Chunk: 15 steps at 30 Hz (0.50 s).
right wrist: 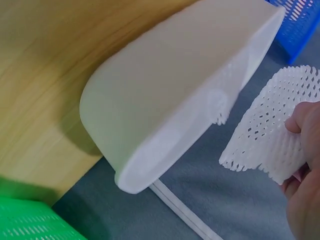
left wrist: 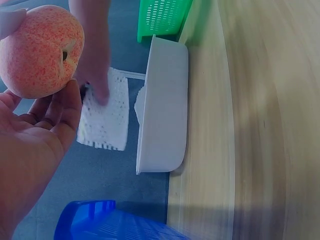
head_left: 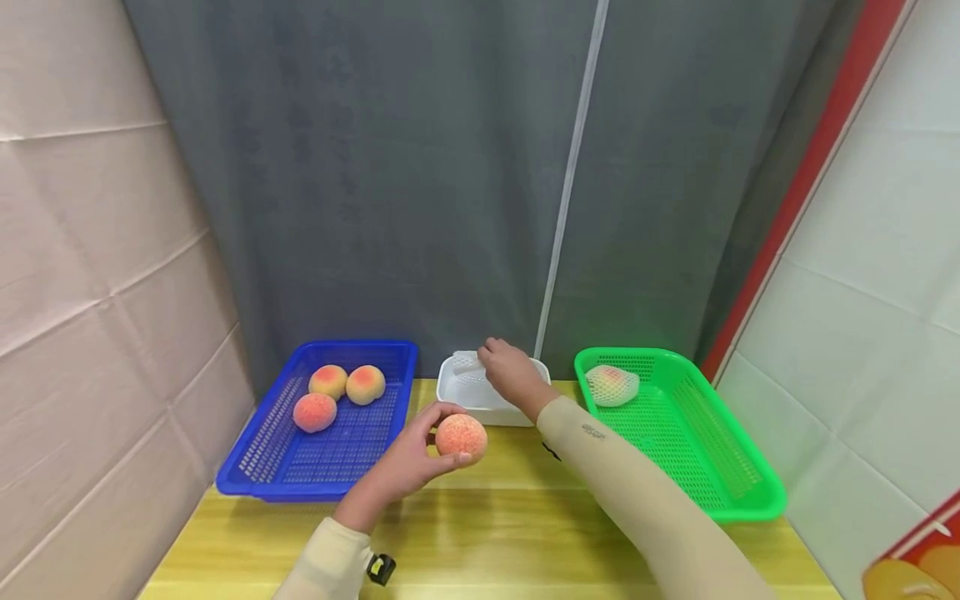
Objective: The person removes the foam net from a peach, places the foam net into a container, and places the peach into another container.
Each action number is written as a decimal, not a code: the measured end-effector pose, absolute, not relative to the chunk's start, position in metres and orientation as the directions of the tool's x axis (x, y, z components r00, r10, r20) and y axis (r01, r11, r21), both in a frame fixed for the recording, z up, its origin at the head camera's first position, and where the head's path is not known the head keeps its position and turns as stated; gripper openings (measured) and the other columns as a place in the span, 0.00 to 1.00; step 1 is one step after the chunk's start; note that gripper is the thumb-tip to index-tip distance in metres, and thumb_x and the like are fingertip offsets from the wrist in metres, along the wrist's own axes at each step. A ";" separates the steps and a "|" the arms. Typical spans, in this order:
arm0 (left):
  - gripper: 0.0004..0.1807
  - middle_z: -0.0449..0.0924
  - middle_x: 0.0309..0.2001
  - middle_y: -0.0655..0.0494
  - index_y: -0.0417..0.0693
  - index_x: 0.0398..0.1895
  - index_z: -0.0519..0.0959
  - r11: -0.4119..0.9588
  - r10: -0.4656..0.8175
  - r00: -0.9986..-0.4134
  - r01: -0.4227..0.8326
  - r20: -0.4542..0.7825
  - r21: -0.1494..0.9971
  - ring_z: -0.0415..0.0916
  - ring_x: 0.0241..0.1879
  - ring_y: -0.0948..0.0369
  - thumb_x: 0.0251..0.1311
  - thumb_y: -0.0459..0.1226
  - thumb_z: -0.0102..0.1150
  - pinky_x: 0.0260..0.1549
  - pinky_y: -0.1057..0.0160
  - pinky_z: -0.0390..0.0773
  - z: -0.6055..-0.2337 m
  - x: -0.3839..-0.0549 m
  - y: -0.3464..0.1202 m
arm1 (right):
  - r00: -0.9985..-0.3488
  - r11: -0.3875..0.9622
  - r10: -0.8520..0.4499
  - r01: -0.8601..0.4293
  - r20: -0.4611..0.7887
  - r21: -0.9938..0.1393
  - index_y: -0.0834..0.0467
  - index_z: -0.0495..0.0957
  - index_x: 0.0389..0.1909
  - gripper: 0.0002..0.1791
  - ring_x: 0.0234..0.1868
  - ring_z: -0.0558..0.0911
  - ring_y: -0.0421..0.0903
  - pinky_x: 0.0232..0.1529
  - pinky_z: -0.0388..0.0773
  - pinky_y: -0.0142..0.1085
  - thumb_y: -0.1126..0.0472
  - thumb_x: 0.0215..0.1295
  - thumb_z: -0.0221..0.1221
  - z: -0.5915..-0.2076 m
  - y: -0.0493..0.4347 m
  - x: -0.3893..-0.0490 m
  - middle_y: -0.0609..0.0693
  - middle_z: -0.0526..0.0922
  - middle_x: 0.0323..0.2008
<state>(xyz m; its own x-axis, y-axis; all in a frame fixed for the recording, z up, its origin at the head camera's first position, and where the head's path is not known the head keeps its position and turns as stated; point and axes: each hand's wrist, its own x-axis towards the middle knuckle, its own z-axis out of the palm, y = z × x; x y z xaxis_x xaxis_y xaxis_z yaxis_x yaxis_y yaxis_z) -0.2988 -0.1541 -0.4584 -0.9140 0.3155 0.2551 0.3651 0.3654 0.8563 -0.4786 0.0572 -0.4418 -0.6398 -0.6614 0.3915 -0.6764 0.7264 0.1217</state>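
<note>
My left hand [head_left: 412,454] holds a speckled pink peach [head_left: 461,439] between thumb and fingers, above the front of the table. In the left wrist view the peach [left wrist: 42,52] shows its stem hollow facing right. Over the white tub [head_left: 495,414], my right hand [head_left: 513,375] pinches a white foam net sleeve [right wrist: 275,125] between thumb and fingers. The sleeve hangs flat, beyond the tub's rim in the right wrist view. More white netting [right wrist: 221,105] shows at the tub's opening.
On the left, a blue basket [head_left: 300,483] holds 3 peaches [head_left: 315,412]. On the right, a green basket [head_left: 738,512] contains one peach in a foam net [head_left: 612,386]. Both stand on the wooden table [head_left: 480,542], with a grey curtain [head_left: 375,167] behind.
</note>
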 end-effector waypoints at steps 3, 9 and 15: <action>0.34 0.77 0.66 0.54 0.56 0.71 0.75 0.362 0.318 -0.911 0.373 0.263 0.854 0.81 0.57 0.55 0.66 0.45 0.80 0.57 0.48 0.83 -0.458 -0.299 -0.154 | -0.640 0.717 -0.678 -0.684 0.360 0.133 0.59 0.85 0.54 0.11 0.46 0.83 0.50 0.53 0.87 0.40 0.65 0.75 0.71 -0.451 0.051 -0.482 0.53 0.82 0.46; 0.33 0.77 0.65 0.55 0.56 0.71 0.76 0.352 0.319 -0.908 0.380 0.272 0.855 0.80 0.57 0.56 0.65 0.44 0.81 0.58 0.48 0.82 -0.455 -0.300 -0.153 | -0.637 0.669 -0.724 -0.742 0.265 0.040 0.59 0.88 0.48 0.06 0.40 0.83 0.48 0.50 0.86 0.42 0.62 0.75 0.71 -0.467 0.047 -0.483 0.52 0.83 0.40; 0.33 0.77 0.65 0.55 0.56 0.71 0.76 0.352 0.321 -0.907 0.383 0.274 0.854 0.81 0.56 0.56 0.65 0.44 0.81 0.58 0.49 0.83 -0.454 -0.300 -0.152 | -0.683 0.649 -0.714 -0.728 0.152 -0.222 0.59 0.91 0.39 0.18 0.33 0.79 0.46 0.46 0.83 0.44 0.51 0.85 0.60 -0.472 0.048 -0.484 0.49 0.82 0.29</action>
<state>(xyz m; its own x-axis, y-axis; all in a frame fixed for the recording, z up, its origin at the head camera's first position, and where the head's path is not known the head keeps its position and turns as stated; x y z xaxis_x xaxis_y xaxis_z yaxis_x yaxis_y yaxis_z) -0.3002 -0.1517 -0.4543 -0.9066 0.3213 0.2737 0.3825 0.3516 0.8544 -0.4841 0.0481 -0.4724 -0.6831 -0.7143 0.1519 -0.7278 0.6489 -0.2218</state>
